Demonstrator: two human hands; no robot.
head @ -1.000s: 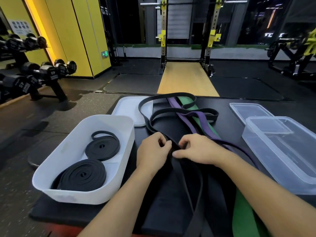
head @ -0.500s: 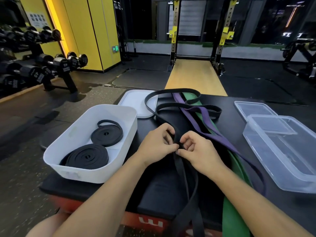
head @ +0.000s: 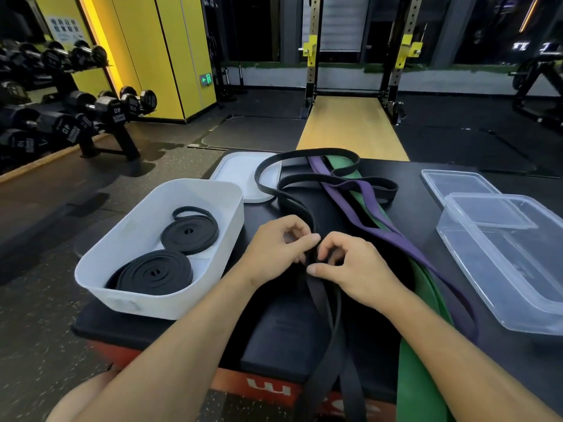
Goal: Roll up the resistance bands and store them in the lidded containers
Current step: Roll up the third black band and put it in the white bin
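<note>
Curled tighter now, left hand (head: 274, 249) and right hand (head: 355, 266) pinch black band (head: 318, 296).

Tub (head: 137, 303) centre left; in it, larger roll (head: 154, 271) in front, smaller roll (head: 189, 234) behind. Lid (head: 240, 178) behind tub. Loose bands (head: 359, 185) run down centre; left hand (head: 274, 254) and right hand (head: 353, 266) on them. Box (head: 487, 284) right, second lid (head: 457, 181) behind it. Dumbbell rack (head: 91, 117) upper left.

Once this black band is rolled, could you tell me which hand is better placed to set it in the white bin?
Probably the left hand: both pinch the black band, but the white bin sits just left of it; the right hand would cross over.
</note>
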